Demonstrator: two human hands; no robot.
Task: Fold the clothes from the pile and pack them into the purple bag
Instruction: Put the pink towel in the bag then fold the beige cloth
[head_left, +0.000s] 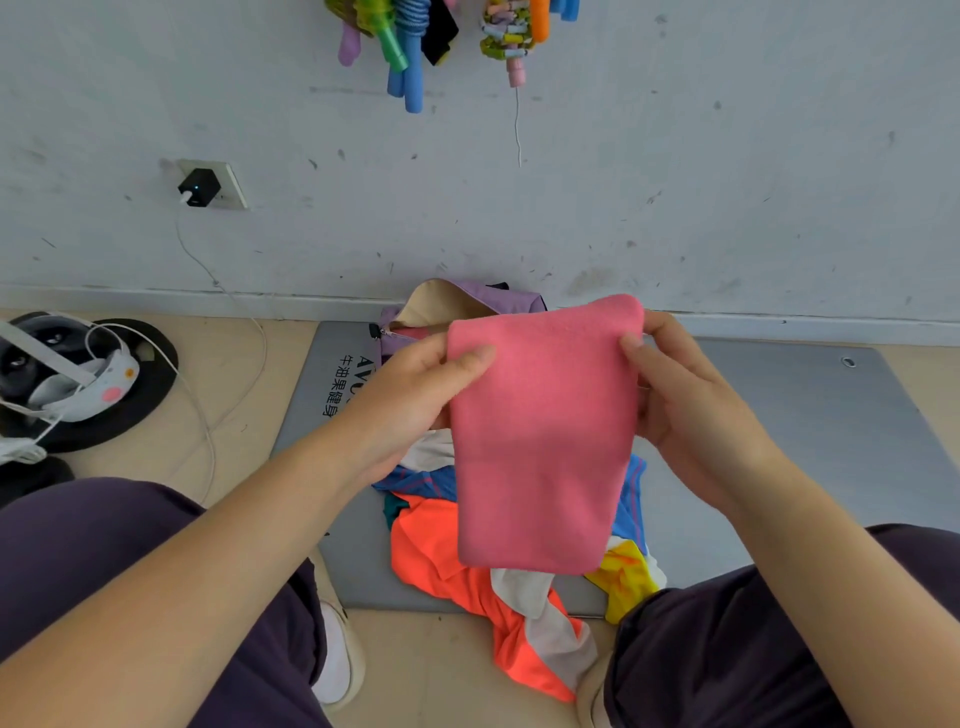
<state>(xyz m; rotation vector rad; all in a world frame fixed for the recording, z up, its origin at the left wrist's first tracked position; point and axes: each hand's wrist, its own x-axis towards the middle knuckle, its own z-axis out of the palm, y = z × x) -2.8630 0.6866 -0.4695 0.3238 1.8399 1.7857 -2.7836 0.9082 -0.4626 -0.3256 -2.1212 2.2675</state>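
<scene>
A folded pink cloth hangs in the air in front of me. My left hand pinches its upper left edge, thumb on the front. My right hand pinches its upper right edge. Behind the cloth, against the wall, the purple bag lies open, showing a beige lining and something pink inside. Below the cloth the pile of clothes lies on a grey mat: orange, white, blue and yellow pieces, partly hidden by the pink cloth.
My knees in dark trousers frame the pile on both sides. A black round object with white straps and a cable lies on the floor at left. A charger sits in a wall socket. Colourful items hang on the wall above.
</scene>
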